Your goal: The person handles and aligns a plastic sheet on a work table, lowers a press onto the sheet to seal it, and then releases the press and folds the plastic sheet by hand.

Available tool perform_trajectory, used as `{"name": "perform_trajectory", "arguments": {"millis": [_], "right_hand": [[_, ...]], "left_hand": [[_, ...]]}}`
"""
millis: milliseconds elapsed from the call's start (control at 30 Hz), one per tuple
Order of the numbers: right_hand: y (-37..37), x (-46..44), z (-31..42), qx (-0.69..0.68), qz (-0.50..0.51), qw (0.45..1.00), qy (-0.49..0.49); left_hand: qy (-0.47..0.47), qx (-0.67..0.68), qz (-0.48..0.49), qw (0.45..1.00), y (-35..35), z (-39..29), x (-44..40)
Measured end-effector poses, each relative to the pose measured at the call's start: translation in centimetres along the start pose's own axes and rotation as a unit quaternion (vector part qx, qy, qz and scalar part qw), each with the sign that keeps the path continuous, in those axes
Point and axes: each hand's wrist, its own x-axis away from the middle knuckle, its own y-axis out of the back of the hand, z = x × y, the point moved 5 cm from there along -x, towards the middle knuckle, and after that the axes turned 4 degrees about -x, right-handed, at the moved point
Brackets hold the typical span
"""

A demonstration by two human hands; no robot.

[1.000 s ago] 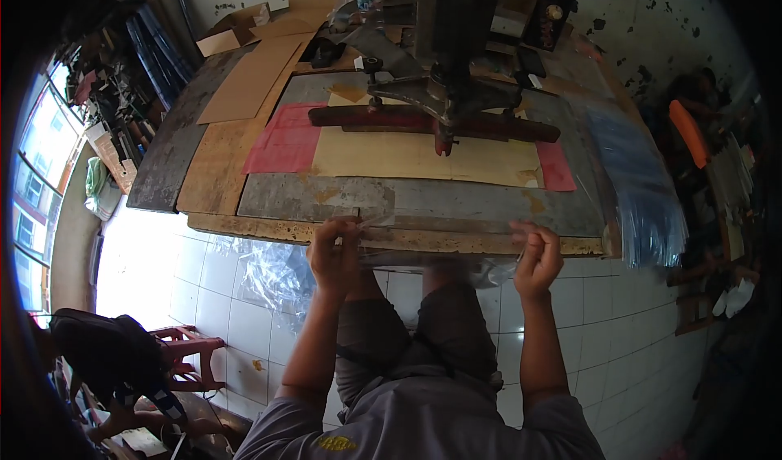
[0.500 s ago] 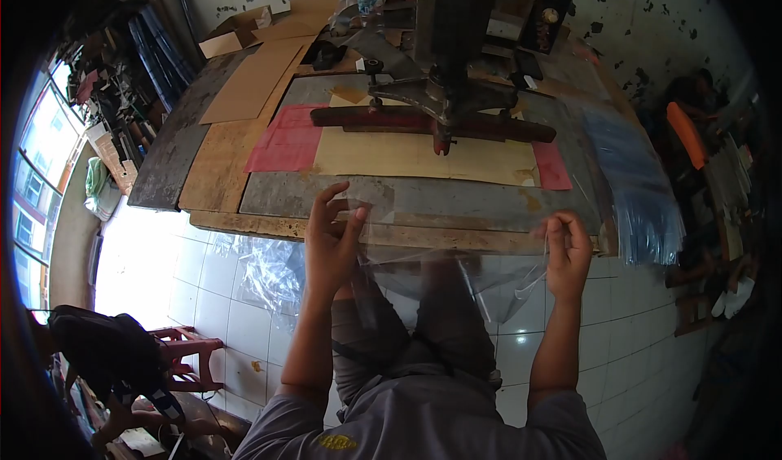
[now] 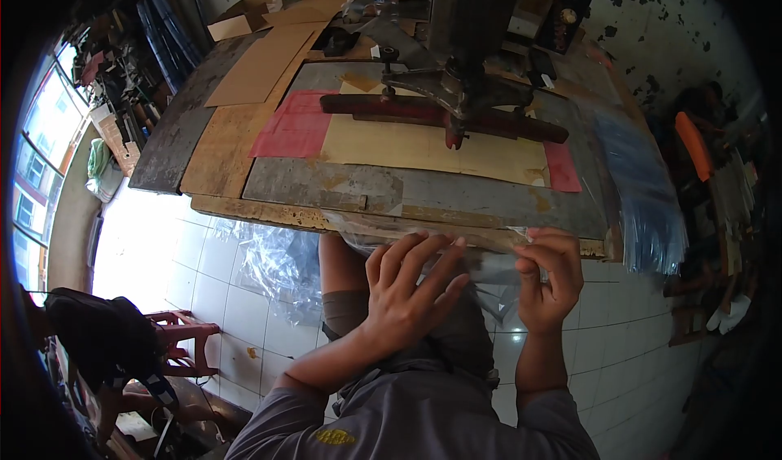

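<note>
The left hand [image 3: 407, 305], now unclenched with fingers spread, meets clear film [image 3: 366, 225] at the counter [image 3: 269, 212], its right end pinched in the right hand [image 3: 552, 289].

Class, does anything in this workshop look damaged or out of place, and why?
Clear plastic sits crumpled below the table, near its left front. The wall has dark patches where paint seems to have flaked, and a brown spot marks the pale floor.
</note>
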Motion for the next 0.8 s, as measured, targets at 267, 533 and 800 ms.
{"name": "perform_trajectory", "arguments": {"millis": [267, 533, 800], "right_hand": [[-0.5, 1.3, 1.6, 0.08, 0.034, 0.992, 0.09], [-1.1, 3.2, 3.7, 0.039, 0.103, 0.981, 0.158], [-1.9, 2.3, 0.1, -0.158, 0.079, 0.983, -0.048]], "left_hand": [[0.067, 0.059, 0.143, 0.986, 0.5, -1.2, 0.7], [0.215, 0.572, 0.374, 0.698, -0.1, 0.4, 2.9], [0.225, 0.688, 0.21, 0.657, -1.8, 0.8, 3.5]]}}
